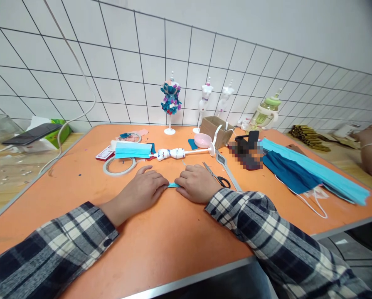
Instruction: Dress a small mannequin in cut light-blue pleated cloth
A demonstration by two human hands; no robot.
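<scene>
One strip (173, 185) (light blue), between fingers (180, 182)

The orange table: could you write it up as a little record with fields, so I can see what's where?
left hand: fingers closed on one end of a light-blue strip
right hand: fingers closed on its other end
beside right hand: black-handled scissors
beyond hands: white mannequin lying down
standing at back: mannequin in blue and purple; two barer white mannequins
near back: cardboard box
surface: orange table
</scene>
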